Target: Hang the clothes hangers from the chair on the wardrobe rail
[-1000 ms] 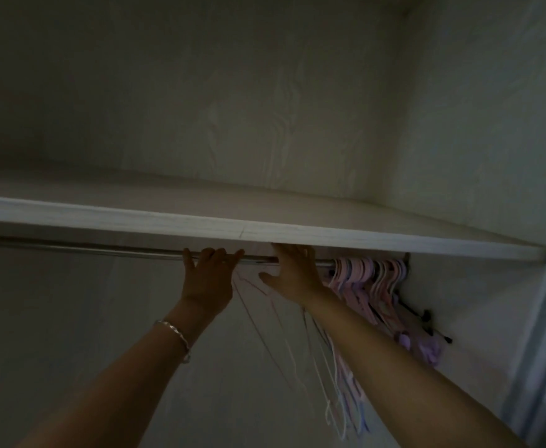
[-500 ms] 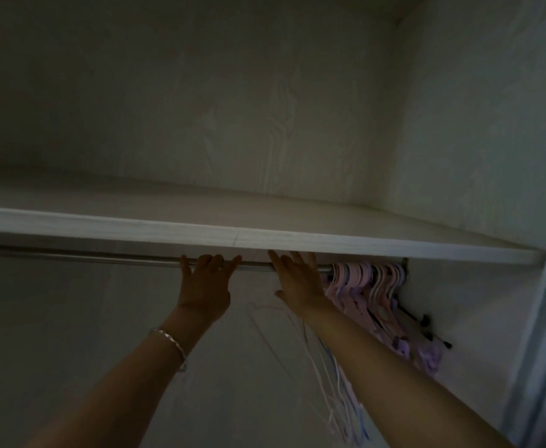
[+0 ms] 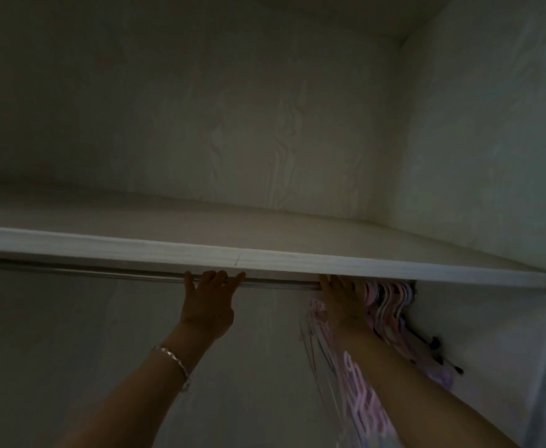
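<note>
We rest left hand (image 3: 208, 302), fingers straight, on rail (image 3: 103, 274); right hand (image 3: 342, 299), fingers straight, presses pink hangers (image 3: 391, 299).

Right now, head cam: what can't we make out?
All in the head view:
- Fingertips of left hand and right hand: hidden by the shelf edge, so their grip on the rail is unclear.
- Pink hangers: too dim to count, lower ones motion-blurred.
- Chair: outside the frame.

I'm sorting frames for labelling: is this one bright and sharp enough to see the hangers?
Head view: dim throughout; the hangers below the right hand are motion-smeared, the hooks on the rail clearer; the shelf edge catches most light.
</note>
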Tool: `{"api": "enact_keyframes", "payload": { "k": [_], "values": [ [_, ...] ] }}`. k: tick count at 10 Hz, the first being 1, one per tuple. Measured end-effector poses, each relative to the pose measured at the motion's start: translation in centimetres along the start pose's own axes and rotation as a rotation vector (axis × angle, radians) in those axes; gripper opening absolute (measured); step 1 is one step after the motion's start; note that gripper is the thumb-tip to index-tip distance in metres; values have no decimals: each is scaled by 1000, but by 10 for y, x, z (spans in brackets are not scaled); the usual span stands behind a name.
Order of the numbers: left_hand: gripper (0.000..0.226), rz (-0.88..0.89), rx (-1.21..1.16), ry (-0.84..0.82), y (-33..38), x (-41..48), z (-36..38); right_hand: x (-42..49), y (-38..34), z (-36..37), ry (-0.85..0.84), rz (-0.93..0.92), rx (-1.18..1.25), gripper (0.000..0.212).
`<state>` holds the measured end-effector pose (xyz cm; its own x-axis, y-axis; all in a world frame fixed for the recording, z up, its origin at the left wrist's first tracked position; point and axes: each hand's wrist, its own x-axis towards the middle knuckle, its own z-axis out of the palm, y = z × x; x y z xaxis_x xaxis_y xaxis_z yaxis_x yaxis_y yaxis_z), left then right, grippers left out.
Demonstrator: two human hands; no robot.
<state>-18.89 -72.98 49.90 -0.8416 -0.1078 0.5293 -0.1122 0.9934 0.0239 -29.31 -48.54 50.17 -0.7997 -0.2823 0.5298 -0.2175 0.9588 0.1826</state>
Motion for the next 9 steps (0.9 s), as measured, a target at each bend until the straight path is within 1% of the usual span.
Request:
{"api": "enact_keyframes", "payload": {
  "k": [2,3,4,5,6,7,8,9],
  "values": [
    [76,-10,18,-40,1,1,-1,-5,0,-7,6,1,-39,78],
    [76,-4,18,-51,1,1,-2,-5,0,-9,-19,10,-34,75],
    [78,-6,12,-86,1,2,-4,-5,1,-9,-46,8,-11,79],
    [79,-13,4,-94,2,3,-3,-8,1,-14,-62,17,90,97],
    [78,-10,-5,-91,2,2,-3,-13,-6,-26,-55,-30,175,97],
    [76,-14,-41,-122,1,3,-8,-18,-16,-36,-30,-67,171,97],
    [74,-8,-69,-168,3,2,-8,-24,-23,-38,0,-94,116,102],
    [74,-27,-133,-142,8,-5,-7,-29,-33,-41,-37,-137,135,107]
  ]
}}
